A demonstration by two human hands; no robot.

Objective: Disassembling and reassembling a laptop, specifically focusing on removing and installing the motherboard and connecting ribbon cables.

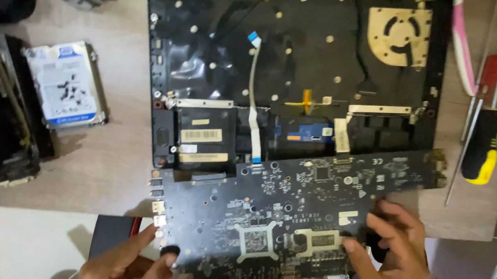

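Black and crowded with small chips, the board (289, 216) lies between the two hands, its long axis running from the left hand up and away to the right, so the far end rises past the right hand toward the screwdrivers (479, 141). The left hand (122, 265) pinches the near-left corner: thumb on the top face by a round black part, fingers curled under the edge. The right hand (393, 262) grips the near-right edge, fingers spread over the top face beside a metal-framed socket, thumb hidden below. Both hands are closed on the board, one at each end of its near long edge, and neither is clearly nearer its middle.

Just beyond the board, away from both hands, sits the open laptop shell (289, 57); the board's far edge overlaps the shell's near rim, and I cannot tell whether they touch. A white ribbon cable (254, 96) runs down the shell toward the board's far edge. A hard drive (64, 84) lies well off beyond the left hand, on the tan table (102, 160).
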